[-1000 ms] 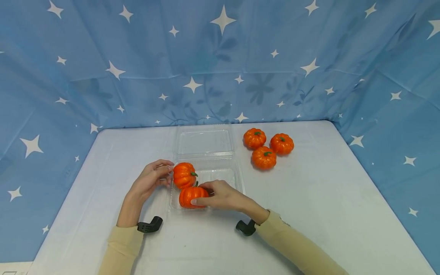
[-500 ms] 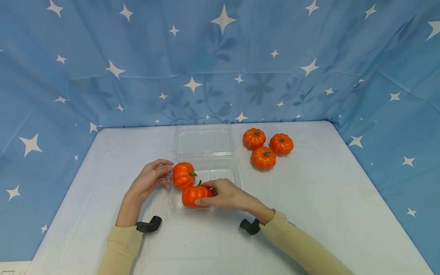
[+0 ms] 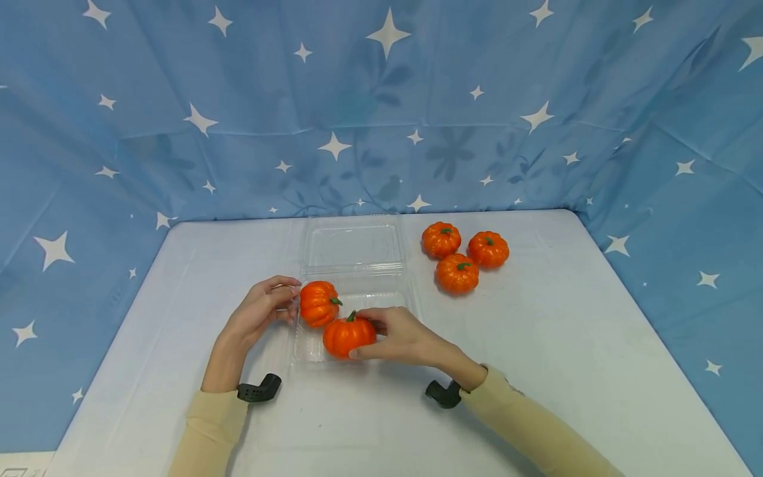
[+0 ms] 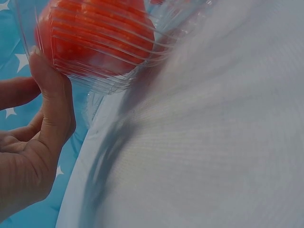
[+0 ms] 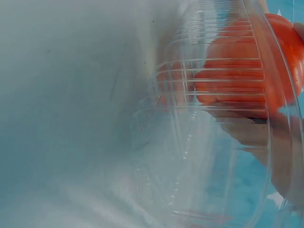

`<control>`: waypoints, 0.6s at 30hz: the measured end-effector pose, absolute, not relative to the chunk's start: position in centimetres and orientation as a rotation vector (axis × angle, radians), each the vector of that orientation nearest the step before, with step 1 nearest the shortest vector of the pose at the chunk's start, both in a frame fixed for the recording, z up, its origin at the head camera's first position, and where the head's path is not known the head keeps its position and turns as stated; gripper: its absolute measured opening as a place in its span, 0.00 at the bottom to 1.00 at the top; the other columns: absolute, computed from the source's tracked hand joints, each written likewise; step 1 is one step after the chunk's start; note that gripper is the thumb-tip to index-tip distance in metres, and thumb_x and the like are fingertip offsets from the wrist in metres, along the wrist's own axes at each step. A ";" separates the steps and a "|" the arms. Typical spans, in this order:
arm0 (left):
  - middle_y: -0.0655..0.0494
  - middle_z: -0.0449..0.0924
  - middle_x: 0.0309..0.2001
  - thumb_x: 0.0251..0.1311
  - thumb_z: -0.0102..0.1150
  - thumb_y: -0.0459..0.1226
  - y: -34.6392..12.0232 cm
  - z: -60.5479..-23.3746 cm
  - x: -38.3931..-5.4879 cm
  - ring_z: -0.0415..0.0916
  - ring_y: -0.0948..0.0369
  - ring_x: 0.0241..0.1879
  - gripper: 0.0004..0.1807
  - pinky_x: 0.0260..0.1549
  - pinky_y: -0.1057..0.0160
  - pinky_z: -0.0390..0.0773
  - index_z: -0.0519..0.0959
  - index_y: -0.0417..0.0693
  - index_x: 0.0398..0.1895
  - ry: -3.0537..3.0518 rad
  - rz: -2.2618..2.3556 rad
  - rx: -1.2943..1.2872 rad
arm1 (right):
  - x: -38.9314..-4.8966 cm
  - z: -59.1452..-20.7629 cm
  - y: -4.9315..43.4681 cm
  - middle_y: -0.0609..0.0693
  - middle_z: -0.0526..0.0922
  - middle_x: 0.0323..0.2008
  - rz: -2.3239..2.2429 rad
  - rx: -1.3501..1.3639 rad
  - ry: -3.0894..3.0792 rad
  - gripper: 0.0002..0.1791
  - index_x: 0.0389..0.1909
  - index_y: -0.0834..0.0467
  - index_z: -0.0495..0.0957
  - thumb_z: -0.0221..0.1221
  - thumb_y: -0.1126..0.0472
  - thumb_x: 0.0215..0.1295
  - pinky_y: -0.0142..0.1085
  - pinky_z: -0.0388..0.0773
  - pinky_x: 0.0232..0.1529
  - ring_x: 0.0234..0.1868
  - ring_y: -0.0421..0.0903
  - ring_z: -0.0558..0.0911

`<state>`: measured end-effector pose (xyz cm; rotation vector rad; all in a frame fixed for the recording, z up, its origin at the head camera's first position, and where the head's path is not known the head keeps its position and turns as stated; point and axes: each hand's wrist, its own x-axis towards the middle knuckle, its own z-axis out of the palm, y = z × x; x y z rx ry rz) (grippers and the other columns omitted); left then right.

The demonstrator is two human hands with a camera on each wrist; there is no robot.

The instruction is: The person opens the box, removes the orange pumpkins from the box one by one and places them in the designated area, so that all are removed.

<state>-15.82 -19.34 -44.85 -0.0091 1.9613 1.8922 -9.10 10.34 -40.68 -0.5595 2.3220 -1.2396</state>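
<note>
A clear plastic clamshell container (image 3: 387,285) lies on the table with its lid (image 3: 357,245) folded back. Inside, at the left, one orange toy pumpkin (image 3: 318,304) lies tilted, its green stem pointing right. My right hand (image 3: 399,336) grips a second toy pumpkin (image 3: 348,336) between thumb and fingers, over the front part of the container. The two pumpkins touch or nearly touch. At the container's left edge, my left hand (image 3: 262,310) touches the rim with its fingertips. The right wrist view shows the gripped pumpkin (image 5: 232,71) through the ribbed clear wall.
Three more orange toy pumpkins stand grouped at the back right: one behind (image 3: 442,240), one to the right (image 3: 489,250) and one nearer (image 3: 457,274). A white cloth covers the table (image 3: 536,371). A blue starry curtain (image 3: 268,99) rises behind it.
My right hand has shifted the gripped pumpkin to the right along the container's front. Its stem now stands more upright. The left hand and the other pumpkin have stayed in place.
</note>
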 end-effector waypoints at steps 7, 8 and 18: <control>0.54 0.76 0.33 0.75 0.52 0.36 -19.3 -44.8 -15.8 0.75 0.62 0.25 0.20 0.28 0.66 0.82 0.67 0.30 0.61 1.974 1.880 -0.011 | -8.8 -40.5 10.7 0.55 0.81 0.64 -1.232 -0.674 2.403 0.36 0.67 0.64 0.75 0.72 0.54 0.59 0.48 0.78 0.64 0.63 0.50 0.80; 0.54 0.76 0.33 0.75 0.52 0.36 -19.3 -44.8 -15.8 0.75 0.62 0.25 0.20 0.28 0.66 0.82 0.67 0.30 0.62 1.976 1.878 -0.007 | -8.7 -40.5 10.8 0.55 0.80 0.64 -1.231 -0.681 2.418 0.37 0.67 0.64 0.74 0.72 0.54 0.59 0.48 0.78 0.64 0.64 0.51 0.80; 0.54 0.77 0.34 0.75 0.53 0.37 -19.3 -44.6 -15.7 0.76 0.62 0.25 0.21 0.28 0.66 0.82 0.67 0.29 0.62 1.975 1.885 -0.002 | -8.0 -40.7 11.8 0.56 0.79 0.66 -1.272 -0.788 2.592 0.40 0.68 0.63 0.73 0.76 0.57 0.56 0.47 0.80 0.62 0.65 0.52 0.80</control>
